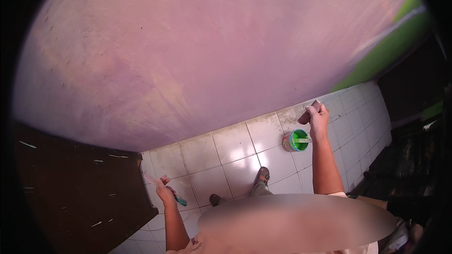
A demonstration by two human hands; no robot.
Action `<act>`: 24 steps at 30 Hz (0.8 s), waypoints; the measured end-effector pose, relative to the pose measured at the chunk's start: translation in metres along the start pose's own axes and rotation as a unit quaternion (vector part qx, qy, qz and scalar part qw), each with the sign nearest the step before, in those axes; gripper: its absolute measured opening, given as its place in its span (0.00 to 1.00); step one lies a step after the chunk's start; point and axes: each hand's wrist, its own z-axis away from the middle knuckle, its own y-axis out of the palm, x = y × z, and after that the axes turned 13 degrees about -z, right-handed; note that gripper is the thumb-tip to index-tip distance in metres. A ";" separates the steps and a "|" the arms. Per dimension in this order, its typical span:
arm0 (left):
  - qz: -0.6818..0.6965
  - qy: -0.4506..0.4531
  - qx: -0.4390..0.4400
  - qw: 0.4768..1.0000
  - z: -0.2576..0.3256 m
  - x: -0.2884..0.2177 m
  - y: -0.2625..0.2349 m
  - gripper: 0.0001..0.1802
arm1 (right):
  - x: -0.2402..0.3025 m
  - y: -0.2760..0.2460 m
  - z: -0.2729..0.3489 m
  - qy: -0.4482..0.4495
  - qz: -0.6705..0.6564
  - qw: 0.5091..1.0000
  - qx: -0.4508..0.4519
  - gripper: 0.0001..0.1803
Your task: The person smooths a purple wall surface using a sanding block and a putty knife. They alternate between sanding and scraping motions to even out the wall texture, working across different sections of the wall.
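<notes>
My left hand (164,189) is low at the left, closed around a thin tool with a teal green handle (180,201) that points down toward the tiles. My right hand (318,117) is raised at the right, near the foot of the pink wall (197,51), gripping a small dark flat block (308,113). Just below that hand a small can (296,140) with green paint inside stands on the white tiled floor (226,160). A pale stick lies across the can's rim.
A dark wooden board or door (75,193) with scratches fills the lower left. My feet in sandals (263,175) stand on the tiles. A green painted band (391,51) runs along the wall at the right, with dark clutter (409,160) below it.
</notes>
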 end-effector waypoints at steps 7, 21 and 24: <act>0.039 -0.045 -0.018 0.998 0.035 0.003 0.096 0.34 | 0.071 0.115 -0.059 -0.323 -0.063 0.935 0.129 0.11; 0.117 -0.100 0.018 0.988 -0.015 0.073 0.171 0.33 | 0.001 0.279 -0.047 -0.704 0.157 0.679 0.137 0.12; 0.110 -0.128 0.050 0.984 -0.004 0.099 0.163 0.33 | -0.049 0.300 0.000 -0.712 0.258 0.573 0.314 0.10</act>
